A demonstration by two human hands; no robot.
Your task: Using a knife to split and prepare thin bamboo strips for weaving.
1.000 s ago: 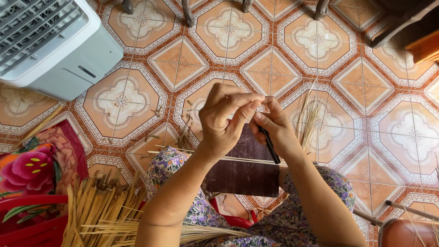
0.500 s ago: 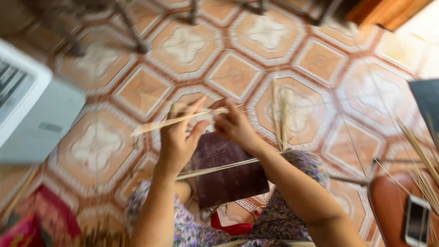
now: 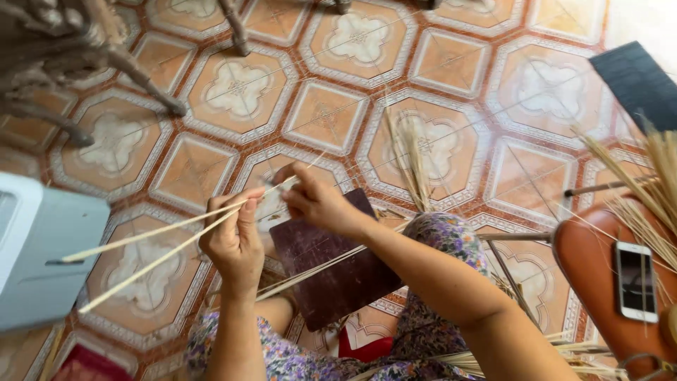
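Pale, stiff split strips run their long axis from left of frame up to centre. Left hand pinches them mid-length; right hand pinches the joined end just right of it. Beneath lies a dark, smooth board on patterned tile.

A board rests on the person's lap, above the tiled floor, with a box-shaped machine to its left. To the right a phone lies on a stool, under a bundle of reeds. Chair legs stand behind, at upper left.
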